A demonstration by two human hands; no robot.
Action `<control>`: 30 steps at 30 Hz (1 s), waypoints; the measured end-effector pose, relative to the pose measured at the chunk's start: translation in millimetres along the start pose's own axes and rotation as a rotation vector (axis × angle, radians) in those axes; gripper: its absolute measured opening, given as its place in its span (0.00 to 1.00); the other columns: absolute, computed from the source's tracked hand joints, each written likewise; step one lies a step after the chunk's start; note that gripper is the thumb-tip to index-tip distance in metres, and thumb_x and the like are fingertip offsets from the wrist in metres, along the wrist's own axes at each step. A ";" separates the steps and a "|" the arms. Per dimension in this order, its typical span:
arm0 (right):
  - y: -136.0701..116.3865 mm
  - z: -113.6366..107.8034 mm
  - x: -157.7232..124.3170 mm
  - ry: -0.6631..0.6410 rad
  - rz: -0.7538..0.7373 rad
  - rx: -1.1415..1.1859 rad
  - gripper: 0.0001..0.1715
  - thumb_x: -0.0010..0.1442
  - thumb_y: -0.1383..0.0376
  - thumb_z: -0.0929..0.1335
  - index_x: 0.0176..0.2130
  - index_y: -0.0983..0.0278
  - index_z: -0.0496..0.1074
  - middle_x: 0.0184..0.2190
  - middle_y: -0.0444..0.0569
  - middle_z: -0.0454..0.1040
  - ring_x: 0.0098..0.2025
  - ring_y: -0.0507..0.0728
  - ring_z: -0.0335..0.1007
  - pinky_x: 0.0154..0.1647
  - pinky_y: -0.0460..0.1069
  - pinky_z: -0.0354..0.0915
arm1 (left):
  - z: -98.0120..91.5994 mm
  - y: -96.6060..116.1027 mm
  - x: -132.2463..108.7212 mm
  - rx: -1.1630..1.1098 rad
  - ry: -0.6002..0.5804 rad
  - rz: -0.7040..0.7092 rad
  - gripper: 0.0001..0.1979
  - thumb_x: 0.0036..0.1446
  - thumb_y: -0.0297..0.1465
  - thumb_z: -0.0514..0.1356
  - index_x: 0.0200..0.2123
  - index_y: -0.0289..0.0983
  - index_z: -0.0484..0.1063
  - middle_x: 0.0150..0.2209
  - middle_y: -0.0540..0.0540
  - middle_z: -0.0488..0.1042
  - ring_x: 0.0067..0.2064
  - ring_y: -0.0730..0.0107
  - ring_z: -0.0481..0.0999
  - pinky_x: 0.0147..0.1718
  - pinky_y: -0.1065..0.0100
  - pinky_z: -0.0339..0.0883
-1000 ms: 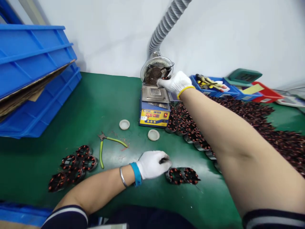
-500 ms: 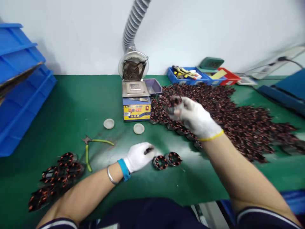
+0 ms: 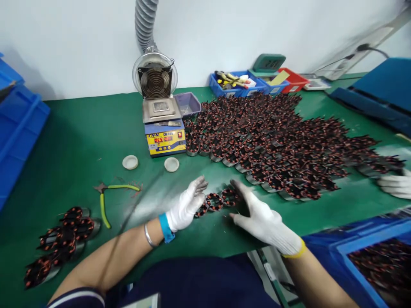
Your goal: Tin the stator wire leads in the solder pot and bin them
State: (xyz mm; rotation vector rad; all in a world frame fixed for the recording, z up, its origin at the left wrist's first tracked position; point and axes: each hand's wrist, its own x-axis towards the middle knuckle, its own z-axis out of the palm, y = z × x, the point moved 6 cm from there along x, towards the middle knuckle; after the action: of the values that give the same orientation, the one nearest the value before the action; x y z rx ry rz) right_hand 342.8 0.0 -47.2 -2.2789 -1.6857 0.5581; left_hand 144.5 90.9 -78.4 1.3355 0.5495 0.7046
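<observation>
Three wound motor stators, black rings with copper coils, lie in a short row between my hands: a partly covered left stator [image 3: 201, 210], a middle stator [image 3: 214, 202] and a right stator [image 3: 229, 196]. My left hand [image 3: 186, 206], in a white glove with darkened fingertips, is at the left end with its fingers stretched out. Its thumb is close to the left stator; contact is unclear. At the right end, my gloved right hand [image 3: 260, 216] has thumb and fingers apart, with nothing held. A large heap of stators [image 3: 257, 137] covers the table beyond.
A yellow-fronted heating unit [image 3: 165, 142] stands at the back near two small dishes [image 3: 130, 162]. Green-handled cutters [image 3: 102, 207] lie left, behind more stators [image 3: 69, 235]. Another person's gloved hand [image 3: 396, 185] is at the heap's right end. A blue bin [image 3: 340, 250] sits lower right.
My right hand has come down from the heap, where it held a stator, to the row and is now empty. Three stators show instead of two. The view has shifted right.
</observation>
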 end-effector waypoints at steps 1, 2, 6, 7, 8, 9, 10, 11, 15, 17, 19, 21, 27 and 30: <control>-2.3 -4.2 -5.7 0.017 -0.043 -0.019 0.48 0.55 0.60 0.69 0.71 0.58 0.54 0.67 0.56 0.66 0.64 0.67 0.68 0.60 0.62 0.71 | -0.3 -1.1 -0.9 -0.015 -0.004 0.000 0.41 0.65 0.57 0.53 0.70 0.35 0.56 0.66 0.29 0.66 0.68 0.45 0.65 0.68 0.43 0.55; -6.5 -7.4 -11.4 0.042 -0.115 -0.033 0.47 0.55 0.59 0.69 0.70 0.58 0.56 0.67 0.55 0.65 0.66 0.67 0.66 0.62 0.63 0.69 | -1.4 -2.0 -1.7 -0.031 -0.006 -0.006 0.40 0.66 0.56 0.52 0.70 0.36 0.55 0.66 0.30 0.65 0.68 0.45 0.65 0.68 0.43 0.55; -38.6 -5.6 -29.3 0.085 -0.397 -0.147 0.33 0.59 0.56 0.70 0.62 0.59 0.70 0.62 0.57 0.70 0.70 0.72 0.57 0.70 0.70 0.54 | -4.1 -0.7 -3.9 -0.091 -0.039 -0.034 0.38 0.66 0.56 0.51 0.70 0.38 0.56 0.67 0.32 0.64 0.69 0.43 0.62 0.69 0.43 0.53; -47.9 -4.1 -30.2 0.076 -0.394 -0.195 0.31 0.59 0.55 0.70 0.60 0.59 0.72 0.59 0.58 0.71 0.69 0.73 0.57 0.70 0.72 0.52 | -3.4 0.0 -5.0 -0.110 -0.051 -0.039 0.39 0.66 0.57 0.52 0.70 0.38 0.55 0.68 0.32 0.64 0.69 0.42 0.62 0.70 0.42 0.51; -57.8 -3.2 -29.5 0.057 -0.371 -0.238 0.30 0.60 0.53 0.70 0.59 0.60 0.73 0.57 0.60 0.72 0.68 0.74 0.57 0.69 0.73 0.51 | -2.3 0.1 -6.5 -0.129 -0.059 -0.048 0.40 0.65 0.57 0.51 0.70 0.38 0.55 0.68 0.32 0.64 0.70 0.43 0.61 0.70 0.41 0.50; -67.8 -3.0 -27.5 0.034 -0.335 -0.274 0.29 0.61 0.52 0.69 0.58 0.60 0.74 0.55 0.61 0.73 0.67 0.75 0.58 0.69 0.74 0.50 | -1.2 -0.5 -8.5 -0.146 -0.062 -0.060 0.40 0.65 0.58 0.51 0.70 0.38 0.55 0.68 0.33 0.64 0.70 0.44 0.61 0.70 0.41 0.49; -77.8 -3.0 -24.7 0.000 -0.301 -0.301 0.29 0.62 0.50 0.68 0.58 0.61 0.75 0.54 0.62 0.73 0.67 0.75 0.58 0.69 0.74 0.48 | 0.0 -2.0 -10.8 -0.157 -0.063 -0.076 0.40 0.65 0.57 0.50 0.71 0.38 0.55 0.68 0.34 0.63 0.71 0.45 0.60 0.71 0.42 0.47; -87.3 -3.0 -21.1 -0.038 -0.274 -0.319 0.30 0.63 0.48 0.67 0.56 0.61 0.76 0.53 0.62 0.74 0.67 0.75 0.57 0.69 0.74 0.47 | -0.1 -4.3 -12.9 -0.162 -0.043 -0.094 0.39 0.66 0.56 0.50 0.71 0.39 0.55 0.69 0.35 0.62 0.71 0.47 0.58 0.72 0.44 0.45; -113.2 -3.5 -4.6 -0.144 -0.227 -0.384 0.38 0.65 0.42 0.62 0.53 0.71 0.77 0.57 0.71 0.70 0.68 0.78 0.54 0.68 0.76 0.42 | 0.9 -12.3 -16.0 -0.253 0.029 -0.128 0.38 0.64 0.56 0.54 0.70 0.43 0.56 0.72 0.39 0.56 0.73 0.51 0.54 0.73 0.49 0.42; -118.3 -3.8 1.4 -0.184 -0.233 -0.417 0.39 0.64 0.44 0.63 0.53 0.74 0.77 0.63 0.74 0.65 0.70 0.79 0.50 0.67 0.77 0.42 | -0.1 -14.0 -14.3 -0.337 0.099 -0.147 0.41 0.61 0.59 0.56 0.69 0.42 0.56 0.71 0.38 0.58 0.72 0.50 0.56 0.73 0.47 0.44; -119.7 -4.3 5.0 -0.230 -0.247 -0.440 0.37 0.63 0.46 0.65 0.53 0.74 0.78 0.64 0.74 0.63 0.70 0.79 0.49 0.66 0.78 0.44 | -3.6 -13.1 -11.7 -0.388 0.187 -0.151 0.42 0.58 0.60 0.57 0.67 0.41 0.58 0.69 0.36 0.63 0.70 0.47 0.60 0.72 0.44 0.46; -119.6 -4.2 7.7 -0.267 -0.273 -0.459 0.38 0.61 0.45 0.66 0.52 0.73 0.78 0.63 0.74 0.65 0.70 0.79 0.49 0.65 0.78 0.46 | -8.4 -9.8 -8.8 -0.391 0.256 -0.132 0.40 0.58 0.60 0.57 0.65 0.41 0.61 0.66 0.35 0.67 0.68 0.47 0.64 0.71 0.43 0.47; -119.8 3.5 22.0 -0.215 -0.293 -0.466 0.36 0.54 0.49 0.72 0.53 0.71 0.77 0.61 0.72 0.68 0.69 0.80 0.51 0.62 0.80 0.51 | -13.1 0.1 -4.1 -0.355 0.307 -0.149 0.40 0.52 0.60 0.63 0.60 0.43 0.65 0.61 0.38 0.72 0.66 0.46 0.66 0.70 0.40 0.48; -114.0 4.3 23.9 -0.167 -0.299 -0.417 0.31 0.52 0.50 0.73 0.48 0.67 0.79 0.59 0.67 0.70 0.70 0.76 0.51 0.63 0.76 0.56 | -12.2 7.6 -4.9 -0.339 0.345 -0.203 0.40 0.48 0.60 0.65 0.59 0.45 0.67 0.62 0.41 0.72 0.66 0.46 0.65 0.71 0.40 0.46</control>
State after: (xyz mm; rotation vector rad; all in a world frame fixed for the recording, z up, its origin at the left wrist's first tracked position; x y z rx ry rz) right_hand 249.2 56.7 -7.0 -2.2164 -2.3623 0.3638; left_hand 131.4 96.2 -73.0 0.8329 0.7911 0.8237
